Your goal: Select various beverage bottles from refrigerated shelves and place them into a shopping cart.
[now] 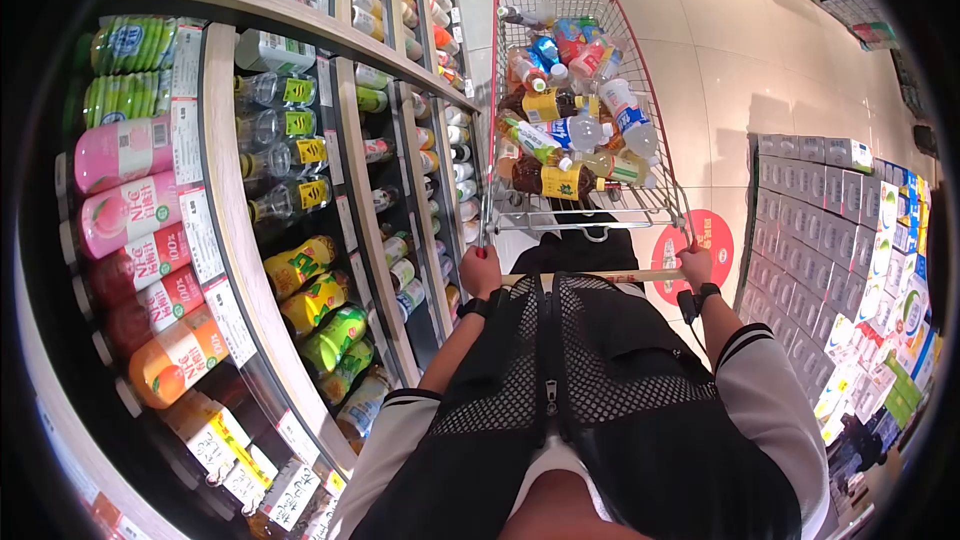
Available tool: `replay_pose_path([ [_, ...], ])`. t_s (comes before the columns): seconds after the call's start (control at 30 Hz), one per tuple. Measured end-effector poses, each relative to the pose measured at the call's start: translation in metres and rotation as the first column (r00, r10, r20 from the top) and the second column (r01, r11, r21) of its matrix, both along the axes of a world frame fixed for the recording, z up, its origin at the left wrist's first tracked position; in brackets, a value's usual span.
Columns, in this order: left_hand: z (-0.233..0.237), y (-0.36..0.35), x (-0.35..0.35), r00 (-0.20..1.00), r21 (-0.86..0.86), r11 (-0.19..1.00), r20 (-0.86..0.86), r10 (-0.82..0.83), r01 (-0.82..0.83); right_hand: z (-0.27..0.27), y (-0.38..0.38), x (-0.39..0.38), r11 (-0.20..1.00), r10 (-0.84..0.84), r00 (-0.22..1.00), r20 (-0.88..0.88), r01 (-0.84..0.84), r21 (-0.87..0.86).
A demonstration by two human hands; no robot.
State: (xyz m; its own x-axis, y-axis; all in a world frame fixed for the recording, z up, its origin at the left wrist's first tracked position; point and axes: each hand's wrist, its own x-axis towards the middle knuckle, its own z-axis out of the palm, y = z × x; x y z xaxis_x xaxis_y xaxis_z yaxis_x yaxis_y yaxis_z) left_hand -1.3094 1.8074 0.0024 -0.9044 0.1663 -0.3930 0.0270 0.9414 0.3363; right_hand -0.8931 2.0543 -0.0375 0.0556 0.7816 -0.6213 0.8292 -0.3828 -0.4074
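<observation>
In front of me stands a wire shopping cart [497,30] with a red rim, heaped with bottled drinks such as a dark bottle with a yellow label [553,180] and a clear bottle with a blue-and-white label [627,116]. My left hand [481,272] is closed around the left end of the cart handle [625,277]. Around its right end, my right hand [697,266] is closed too. The handle runs close against my dark vest, and some of my fingers are hidden from above.
Shelves of bottled drinks [135,210] rise close along the left side, their wooden dividers [228,160] near the cart. Stacked cartons [810,240] stand to the right. A round red floor sticker [712,240] lies beside the cart on the tiled floor [690,90].
</observation>
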Motion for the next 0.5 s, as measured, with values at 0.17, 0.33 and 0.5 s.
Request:
replay_pose_path([
  [0.17,-0.001,0.016,-0.011,0.999,-0.008,1.000,0.036,-0.019,0.019,-0.001,0.002,0.000,0.998,-0.050,0.998,-0.025,0.049,-0.048],
  [0.33,0.007,0.036,-0.020,0.998,-0.024,0.999,0.055,-0.032,0.033,-0.002,0.014,-0.008,0.999,-0.038,0.999,0.007,0.038,-0.004],
  [0.5,0.002,0.058,-0.033,0.996,-0.074,0.994,0.034,-0.077,0.079,0.001,0.027,-0.023,0.997,-0.036,0.999,0.012,0.035,0.068],
])
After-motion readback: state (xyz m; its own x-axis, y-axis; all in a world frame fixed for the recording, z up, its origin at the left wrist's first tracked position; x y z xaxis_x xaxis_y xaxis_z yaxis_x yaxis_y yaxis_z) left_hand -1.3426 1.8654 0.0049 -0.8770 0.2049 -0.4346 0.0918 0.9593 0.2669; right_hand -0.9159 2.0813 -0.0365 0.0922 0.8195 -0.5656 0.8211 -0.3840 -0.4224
